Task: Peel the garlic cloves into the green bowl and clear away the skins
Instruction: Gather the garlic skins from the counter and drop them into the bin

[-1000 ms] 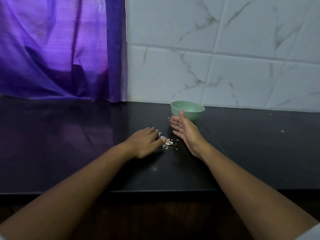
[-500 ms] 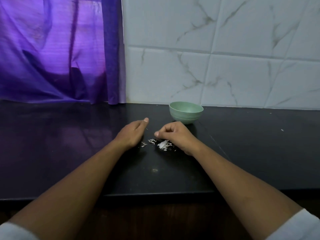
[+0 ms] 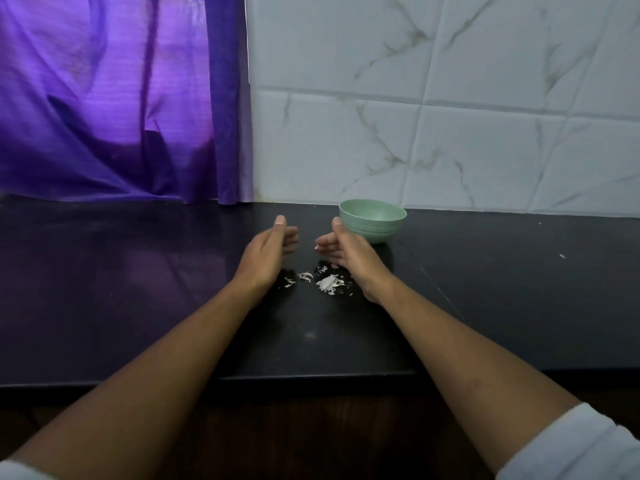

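I see a glossy black surface [image 3: 138, 306] running the full width, its front edge straight across below me. A green bowl [image 3: 372, 221] stands upright near the back edge, right of the middle. Flaky white garlic skins [image 3: 325, 282] lie scattered just in front of it. One white fleck [image 3: 562, 256] lies well apart, toward the right edge.

**A:** so what's the setup in there, apart from the job itself?

**B:** long black countertop [image 3: 138, 289], pretty glossy, and it picks up a purple glow on the left side. There's a thin seam [image 3: 440, 289] running slantwise across it on the right, plus a faint pale smudge [image 3: 309, 336] closer to the front edge.

**A:** and behind it?

**B:** purple curtain [image 3: 104, 98] hanging down to the counter on the left, all folds. White marble-look tiles [image 3: 485, 133] with grey veins on the right. Dark wood front [image 3: 329, 427] under the counter's edge.
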`<move>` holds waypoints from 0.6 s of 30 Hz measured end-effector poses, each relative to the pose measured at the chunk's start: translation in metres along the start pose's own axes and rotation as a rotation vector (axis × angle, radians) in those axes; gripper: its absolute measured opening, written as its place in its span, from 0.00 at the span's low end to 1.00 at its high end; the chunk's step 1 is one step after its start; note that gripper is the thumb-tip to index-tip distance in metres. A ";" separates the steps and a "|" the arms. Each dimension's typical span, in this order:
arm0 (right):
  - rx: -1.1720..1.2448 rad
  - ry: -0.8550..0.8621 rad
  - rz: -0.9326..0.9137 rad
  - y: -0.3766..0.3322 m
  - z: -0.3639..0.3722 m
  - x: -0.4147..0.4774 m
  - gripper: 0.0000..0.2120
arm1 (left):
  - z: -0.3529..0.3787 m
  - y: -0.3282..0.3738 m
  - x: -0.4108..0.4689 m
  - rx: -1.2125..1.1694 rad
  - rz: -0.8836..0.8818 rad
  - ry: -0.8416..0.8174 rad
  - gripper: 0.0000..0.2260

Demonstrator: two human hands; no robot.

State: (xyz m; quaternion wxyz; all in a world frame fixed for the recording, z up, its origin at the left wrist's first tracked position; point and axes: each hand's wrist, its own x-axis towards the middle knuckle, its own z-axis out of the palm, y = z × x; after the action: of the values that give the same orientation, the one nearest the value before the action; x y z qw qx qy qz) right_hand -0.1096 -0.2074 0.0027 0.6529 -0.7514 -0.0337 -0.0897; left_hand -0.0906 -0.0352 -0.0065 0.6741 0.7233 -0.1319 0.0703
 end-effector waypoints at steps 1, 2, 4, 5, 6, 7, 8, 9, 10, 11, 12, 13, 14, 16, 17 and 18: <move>-0.007 -0.032 -0.002 0.000 0.002 -0.003 0.26 | -0.002 -0.003 0.000 0.010 -0.002 0.014 0.25; -0.002 -0.060 -0.001 0.001 0.002 -0.008 0.26 | -0.002 -0.004 0.000 0.022 -0.007 0.011 0.25; -0.008 -0.094 -0.038 0.003 -0.002 -0.017 0.21 | 0.003 -0.004 -0.002 0.038 -0.029 -0.019 0.26; -0.010 -0.079 -0.072 0.004 -0.004 -0.021 0.17 | 0.006 -0.003 -0.003 0.042 -0.045 -0.038 0.27; 0.006 -0.038 -0.098 0.004 -0.006 -0.025 0.13 | 0.011 -0.002 -0.003 0.041 -0.060 -0.054 0.27; 0.046 0.028 -0.110 0.005 -0.009 -0.027 0.11 | 0.017 0.000 -0.005 0.033 -0.073 -0.066 0.28; 0.100 0.107 -0.113 0.005 -0.012 -0.028 0.10 | 0.023 0.002 -0.006 0.017 -0.086 -0.079 0.28; 0.140 0.180 -0.112 0.005 -0.017 -0.028 0.08 | 0.031 0.005 -0.008 -0.008 -0.108 -0.095 0.28; 0.156 0.236 -0.110 0.006 -0.021 -0.027 0.07 | 0.040 0.007 -0.011 -0.043 -0.133 -0.115 0.28; 0.160 0.269 -0.102 0.008 -0.025 -0.027 0.07 | 0.048 0.010 -0.013 -0.091 -0.154 -0.139 0.28; 0.163 0.277 -0.089 0.009 -0.027 -0.026 0.06 | 0.054 0.014 -0.015 -0.146 -0.170 -0.156 0.28; 0.163 0.271 -0.075 0.010 -0.028 -0.025 0.06 | 0.057 0.018 -0.016 -0.200 -0.174 -0.156 0.28; 0.147 0.259 -0.069 0.011 -0.027 -0.023 0.06 | 0.058 0.021 -0.015 -0.249 -0.165 -0.135 0.28; 0.060 0.226 -0.087 0.011 -0.023 -0.019 0.05 | 0.050 0.022 -0.011 -0.326 -0.145 -0.040 0.27; 0.006 0.199 -0.107 0.010 -0.020 -0.016 0.04 | 0.043 0.021 -0.009 -0.346 -0.142 0.005 0.26; -0.039 0.162 -0.123 0.010 -0.017 -0.013 0.05 | 0.038 0.020 -0.008 -0.342 -0.135 0.038 0.26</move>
State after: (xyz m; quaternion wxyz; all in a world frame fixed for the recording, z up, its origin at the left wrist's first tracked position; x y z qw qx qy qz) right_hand -0.1226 -0.2249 -0.0068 0.6321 -0.7506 -0.0253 -0.1907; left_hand -0.1068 -0.0734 0.0072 0.7929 0.6038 -0.0803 0.0151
